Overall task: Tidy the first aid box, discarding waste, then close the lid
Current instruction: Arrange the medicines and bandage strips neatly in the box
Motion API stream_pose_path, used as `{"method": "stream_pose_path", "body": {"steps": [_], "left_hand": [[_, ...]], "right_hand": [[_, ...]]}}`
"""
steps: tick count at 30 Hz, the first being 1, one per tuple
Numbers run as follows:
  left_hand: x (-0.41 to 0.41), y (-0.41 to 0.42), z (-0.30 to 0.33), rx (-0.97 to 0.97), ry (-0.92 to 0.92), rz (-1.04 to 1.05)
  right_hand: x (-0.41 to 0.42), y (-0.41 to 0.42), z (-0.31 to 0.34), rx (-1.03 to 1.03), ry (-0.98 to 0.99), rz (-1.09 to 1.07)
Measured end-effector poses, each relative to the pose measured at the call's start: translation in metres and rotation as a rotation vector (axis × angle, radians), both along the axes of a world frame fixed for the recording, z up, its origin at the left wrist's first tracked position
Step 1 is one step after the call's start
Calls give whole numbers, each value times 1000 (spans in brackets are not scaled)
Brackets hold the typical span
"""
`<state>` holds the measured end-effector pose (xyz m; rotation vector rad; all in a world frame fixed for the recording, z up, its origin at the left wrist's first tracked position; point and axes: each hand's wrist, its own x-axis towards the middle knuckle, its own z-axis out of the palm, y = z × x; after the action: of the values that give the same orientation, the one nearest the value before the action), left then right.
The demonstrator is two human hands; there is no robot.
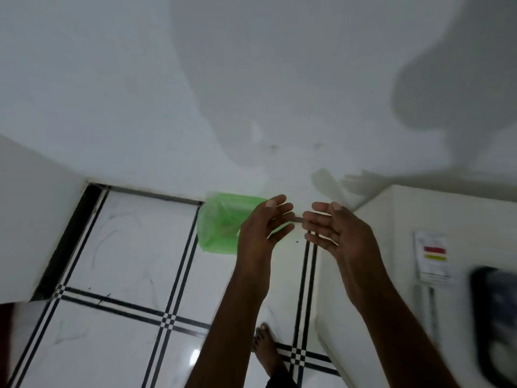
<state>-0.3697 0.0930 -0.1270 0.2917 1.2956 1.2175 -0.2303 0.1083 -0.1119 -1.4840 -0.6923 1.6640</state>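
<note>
- A person's two bare hands reach forward over a tiled floor (126, 261), palms turned toward each other, close but not touching.
- The left hand (261, 232) has its fingers loosely spread and curled; it grips nothing that can be made out.
- The right hand (333, 231) is likewise open, its fingers bent inward; a thin dark blurred streak shows between the two sets of fingertips, and whether either hand holds it cannot be told.
- A green plastic bag (221, 222), lining what seems to be a bin, stands on the floor against the white wall (195, 93), just behind and partly hidden by the left hand.
- The first aid box is not in view.
- A white appliance (391, 275) stands at the right, with a label (433, 256) bearing red and yellow bars on its side and a dark, blurred shape at the frame's right edge.
- A bare foot (265, 351) rests on the white tiles, which are crossed by black lines.
- Shadows of the arms fall on the wall above.
</note>
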Motion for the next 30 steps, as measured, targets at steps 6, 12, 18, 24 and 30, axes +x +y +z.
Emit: {"method": "stream_pose_path", "body": {"steps": [6, 12, 18, 24, 30], "left_hand": [[145, -36, 92, 122, -124, -195], [278, -77, 101, 50, -110, -393], [346, -100, 74, -68, -24, -492], [354, -114, 51, -55, 17, -508], [335, -133, 55, 74, 144, -493]], "right_hand": [[148, -55, 103, 198, -72, -54], [302, -112, 124, 217, -257, -179], [387, -174, 44, 163, -1030, -4], [392, -215, -48, 175, -1360, 258], [398, -212, -30, 233, -1348, 18]]}}
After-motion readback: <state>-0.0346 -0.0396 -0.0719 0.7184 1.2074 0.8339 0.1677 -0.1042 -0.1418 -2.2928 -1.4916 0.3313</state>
